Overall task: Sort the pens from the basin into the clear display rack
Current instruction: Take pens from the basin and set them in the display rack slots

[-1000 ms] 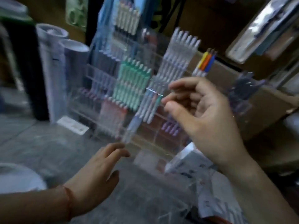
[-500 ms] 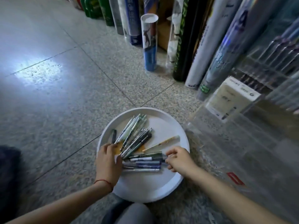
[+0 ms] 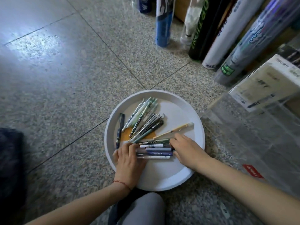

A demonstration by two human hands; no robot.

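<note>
A round white basin [image 3: 162, 176] sits on the speckled floor with several pens in it. One fan of green and dark pens [image 3: 142, 120] lies slanted, and a stack of blue and white pens [image 3: 155, 151] lies crosswise near me. My left hand [image 3: 129, 159] touches the left ends of that stack with its fingers laid out. My right hand [image 3: 186, 151] has its fingers curled over the right ends. The clear display rack [image 3: 259, 143] stands just right of the basin; only its lower part shows.
A single dark pen [image 3: 120, 130] lies apart at the basin's left. Tall shuttlecock tubes [image 3: 164, 21] lean along the back. A white box [image 3: 267, 82] sits in the rack. My grey-clad knee [image 3: 142, 208] is under the basin's near rim. A dark shape [image 3: 9, 159] lies left.
A second ago my right hand was up at the rack's pen rows. The view has since dropped to the basin, and both hands have closed in on the crosswise stack.
</note>
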